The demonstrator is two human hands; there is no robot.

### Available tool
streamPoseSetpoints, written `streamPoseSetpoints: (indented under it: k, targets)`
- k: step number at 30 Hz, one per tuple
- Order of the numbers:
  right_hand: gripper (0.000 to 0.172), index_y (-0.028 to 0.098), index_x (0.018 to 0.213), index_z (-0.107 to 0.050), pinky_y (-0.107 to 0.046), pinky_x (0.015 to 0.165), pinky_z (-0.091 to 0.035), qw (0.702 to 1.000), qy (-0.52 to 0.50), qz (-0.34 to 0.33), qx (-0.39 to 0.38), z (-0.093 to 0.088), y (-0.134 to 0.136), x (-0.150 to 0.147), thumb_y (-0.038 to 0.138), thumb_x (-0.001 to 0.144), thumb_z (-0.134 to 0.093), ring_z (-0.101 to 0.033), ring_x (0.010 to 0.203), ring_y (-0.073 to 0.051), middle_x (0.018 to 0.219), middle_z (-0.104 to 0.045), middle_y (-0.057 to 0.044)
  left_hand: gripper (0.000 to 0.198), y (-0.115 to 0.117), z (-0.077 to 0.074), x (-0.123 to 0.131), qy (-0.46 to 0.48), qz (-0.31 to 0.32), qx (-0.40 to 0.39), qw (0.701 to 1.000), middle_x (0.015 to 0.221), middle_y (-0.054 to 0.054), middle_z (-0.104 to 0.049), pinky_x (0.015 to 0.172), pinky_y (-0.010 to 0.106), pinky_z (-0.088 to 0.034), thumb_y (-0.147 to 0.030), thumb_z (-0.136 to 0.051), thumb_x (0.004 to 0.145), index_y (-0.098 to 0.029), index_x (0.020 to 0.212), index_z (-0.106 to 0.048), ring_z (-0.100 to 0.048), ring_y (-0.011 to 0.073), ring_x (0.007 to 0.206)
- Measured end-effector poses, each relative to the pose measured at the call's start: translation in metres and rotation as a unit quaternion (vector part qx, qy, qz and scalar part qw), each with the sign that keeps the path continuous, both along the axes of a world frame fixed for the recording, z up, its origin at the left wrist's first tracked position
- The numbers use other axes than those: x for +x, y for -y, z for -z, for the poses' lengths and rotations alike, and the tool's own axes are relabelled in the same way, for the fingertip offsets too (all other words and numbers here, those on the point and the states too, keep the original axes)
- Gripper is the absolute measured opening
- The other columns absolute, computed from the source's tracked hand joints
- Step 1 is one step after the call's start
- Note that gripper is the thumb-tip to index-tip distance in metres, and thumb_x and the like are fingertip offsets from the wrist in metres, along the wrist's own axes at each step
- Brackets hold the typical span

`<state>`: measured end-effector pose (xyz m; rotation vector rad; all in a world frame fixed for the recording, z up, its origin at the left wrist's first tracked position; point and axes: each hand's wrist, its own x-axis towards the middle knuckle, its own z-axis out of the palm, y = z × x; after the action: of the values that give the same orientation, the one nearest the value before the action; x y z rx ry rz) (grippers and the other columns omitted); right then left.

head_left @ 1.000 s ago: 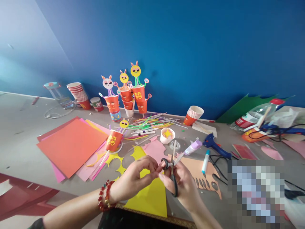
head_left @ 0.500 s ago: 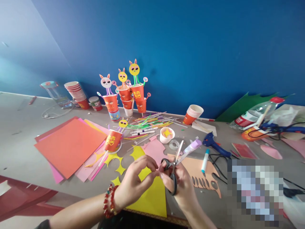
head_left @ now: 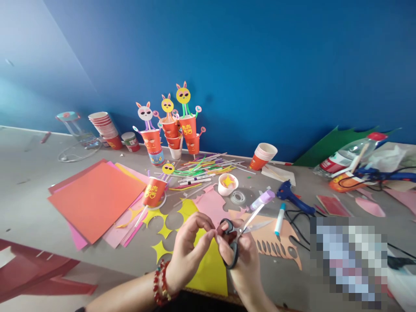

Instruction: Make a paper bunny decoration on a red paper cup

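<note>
Scissors (head_left: 238, 232) held open in my right hand (head_left: 243, 264), above the near edge of the surface (head_left: 32, 195).
Its fingers are clamped through the black loops, and the blades are parted, pointing toward the far right. I judge the scissors light, rigid and sharp-tipped, so the loops are the safe hold. My left hand (head_left: 190, 247) is just beside, thumb and fingers pinched together on something too small to make out. Beneath both lies a yellow sheet (head_left: 211, 273), probably thin and floppy. A peach card with cut-outs (head_left: 276, 242) lies just right of it.
</note>
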<state>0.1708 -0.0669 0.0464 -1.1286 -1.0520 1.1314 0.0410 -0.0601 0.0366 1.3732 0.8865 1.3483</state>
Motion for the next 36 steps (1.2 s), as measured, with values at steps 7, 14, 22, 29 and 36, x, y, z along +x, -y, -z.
streamPoseSetpoints:
  k: [7, 14, 22, 29, 36]
  targets:
    - [0.035, 0.021, 0.081, -0.054, -0.025, 0.058, -0.048, 0.992, 0.048, -0.104, -0.054, 0.011, 0.008, 0.014, 0.045, 0.074, -0.078, -0.056, 0.065, -0.016, 0.073, -0.058, 0.0, 0.016, -0.005, -0.009, -0.001, 0.086, 0.024, -0.094, 0.992, 0.084, 0.004, -0.059, 0.078, 0.028, -0.046, -0.027, -0.064, 0.091, -0.017, 0.081, -0.058, -0.056, 0.0157, 0.081]
    - [0.053, 0.02, 0.077, -0.05, -0.023, 0.052, -0.038, 0.971, 0.03, -0.219, -0.092, 0.02, 0.02, 0.024, 0.071, 0.076, -0.067, -0.044, 0.055, -0.011, 0.063, -0.044, 0.004, 0.016, -0.008, -0.018, -0.002, 0.195, 0.052, -0.18, 0.963, 0.09, 0.004, -0.063, 0.085, 0.027, -0.045, -0.022, -0.068, 0.088, -0.016, 0.077, -0.06, -0.057, 0.0144, 0.086]
    - [0.053, 0.02, 0.077, -0.053, -0.024, 0.052, -0.042, 0.976, 0.02, -0.207, -0.064, 0.019, 0.019, 0.012, 0.072, 0.076, -0.065, -0.047, 0.054, -0.012, 0.062, -0.049, 0.002, 0.017, -0.006, -0.016, 0.006, 0.299, 0.06, -0.24, 0.922, 0.084, 0.001, -0.059, 0.08, 0.025, -0.045, -0.024, -0.07, 0.087, -0.016, 0.076, -0.059, -0.056, 0.0115, 0.08]
    - [0.044, 0.022, 0.077, -0.048, -0.025, 0.055, -0.044, 0.986, 0.017, -0.161, -0.05, 0.034, 0.02, 0.018, 0.06, 0.079, -0.07, -0.051, 0.06, -0.014, 0.067, -0.049, 0.002, 0.016, -0.004, -0.012, 0.008, 0.265, 0.05, -0.197, 0.943, 0.089, 0.003, -0.062, 0.081, 0.026, -0.046, -0.027, -0.072, 0.087, -0.016, 0.08, -0.062, -0.056, 0.0126, 0.081]
    - [0.038, 0.021, 0.079, -0.051, -0.024, 0.056, -0.042, 0.979, 0.061, -0.186, -0.057, 0.036, 0.018, 0.026, 0.052, 0.08, -0.072, -0.047, 0.06, -0.013, 0.068, -0.05, 0.002, 0.012, -0.002, -0.003, -0.002, 0.091, -0.004, -0.072, 0.993, 0.089, 0.006, -0.066, 0.083, 0.03, -0.049, -0.027, -0.064, 0.092, -0.018, 0.085, -0.064, -0.062, 0.0185, 0.088]
